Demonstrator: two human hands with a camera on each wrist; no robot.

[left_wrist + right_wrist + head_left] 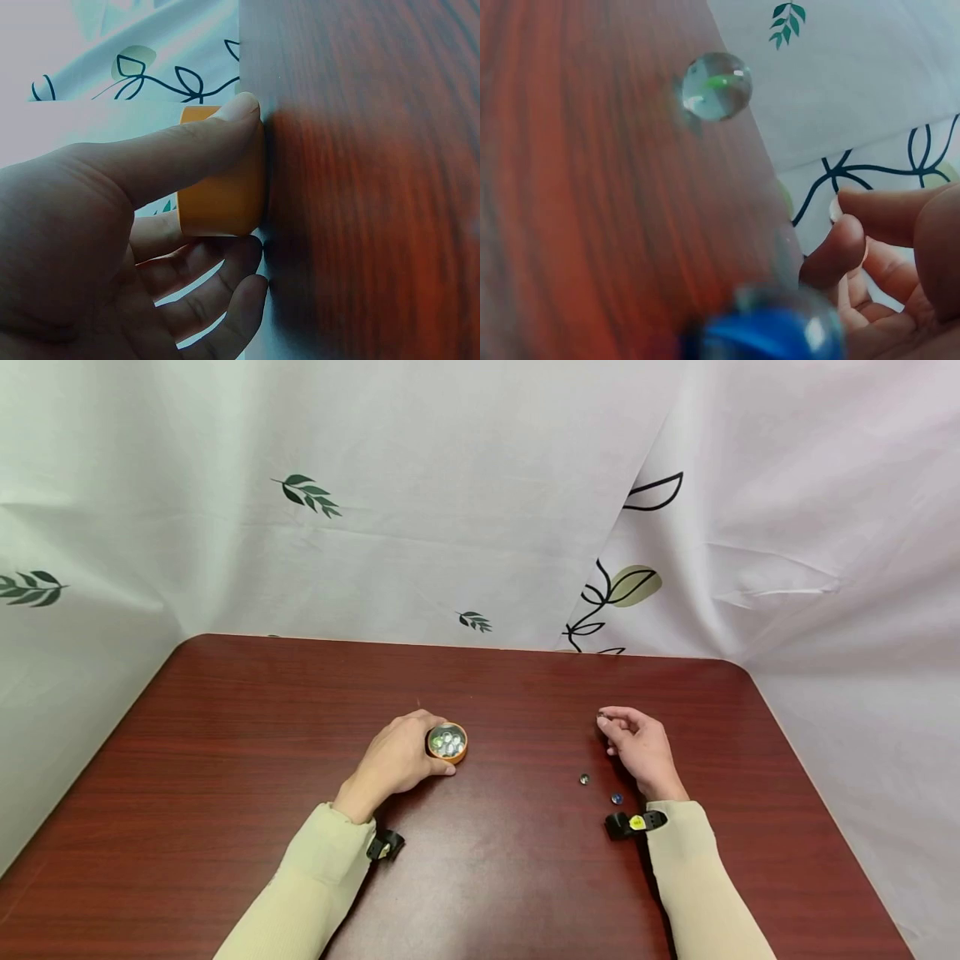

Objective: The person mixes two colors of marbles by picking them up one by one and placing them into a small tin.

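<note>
An orange round cup (460, 757) holds several clear glass marbles (447, 742). My left hand (401, 753) grips its side, with the thumb across the near wall in the left wrist view and the cup standing on the table. Over at the right, thumb and forefinger of my right hand (640, 747) pinch a small glass marble (835, 209), mostly hidden by the fingertips. Two more marbles lie on the table near that hand: a clear one with a green streak (717, 86) and a blue one (617, 798).
Both hands work over a reddish-brown wooden table (510, 877) with rounded far corners. A white curtain (420, 527) with leaf prints hangs behind its far edge and along the sides. Each wrist wears a small black camera (619, 826).
</note>
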